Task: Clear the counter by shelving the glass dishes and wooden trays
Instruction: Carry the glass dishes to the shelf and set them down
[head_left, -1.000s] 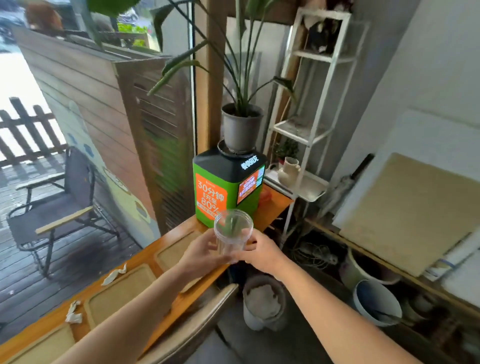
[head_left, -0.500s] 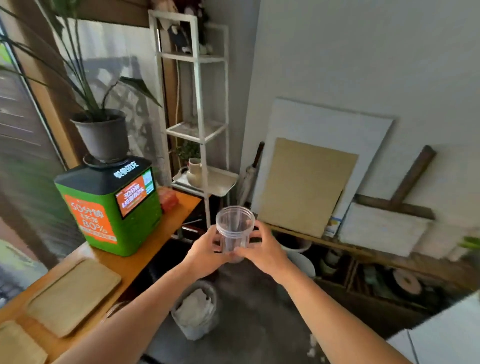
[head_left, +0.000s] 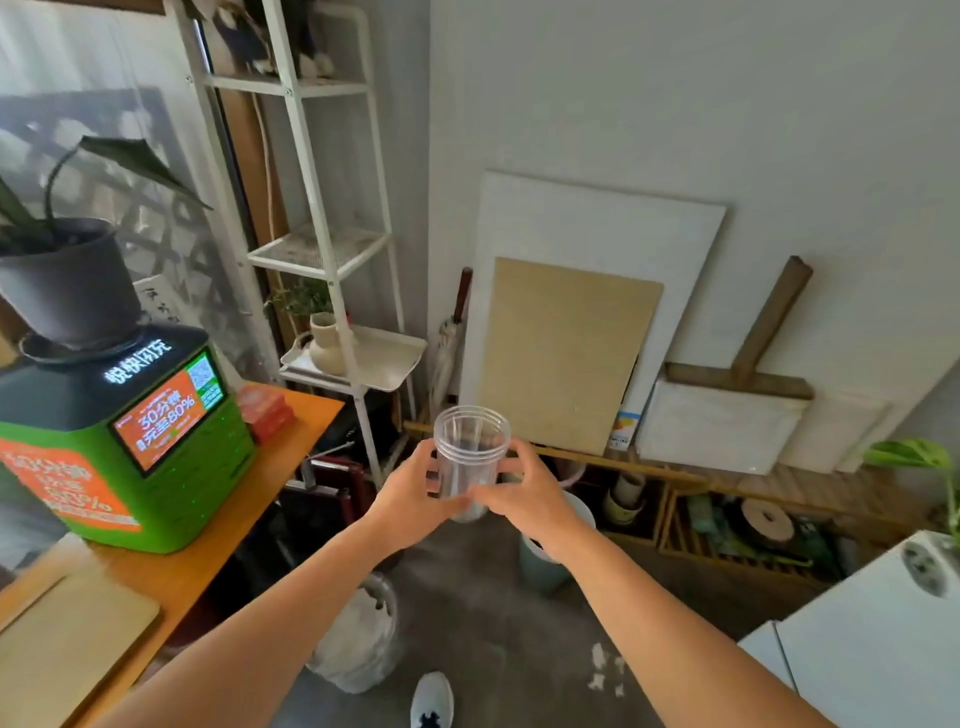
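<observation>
- Several hazards are being posed, read from left to right. At the near left, a wooden tray (head_left: 67, 639) is lying on the orange counter (head_left: 218, 530), not yet shelved; it is judged that it could be knocked if the body is being turned back carelessly.
- Farther along the counter, a green charging kiosk (head_left: 119, 447) is being topped by a potted plant (head_left: 67, 280); the pot is looking top-heavy there, and a bump against the counter is judged likely to tip it.
- At the far centre-left, the white shelf unit (head_left: 317, 249) is being occupied on its lower tier by a cream tray (head_left: 384, 358) and a small vase (head_left: 327, 343); the vase could be struck if the dish is being set down there without care.
- In the middle, the clear glass dish (head_left: 471, 457) is being held upright in the air, off the counter and short of the shelf. It is being grasped low on its body by the left hand (head_left: 410, 493) and the right hand (head_left: 524, 493), fingers wrapped from either side. The smooth wall is judged slippery, and a hard floor is lying below, so a loosened hold could mean breakage.
- On the near floor, a white bucket (head_left: 358, 634) is standing just ahead of the shoe (head_left: 432, 699); tripping is being risked.
- At the right, leaning boards (head_left: 566, 353) are being propped against the wall and could be toppled by a passing elbow.
</observation>
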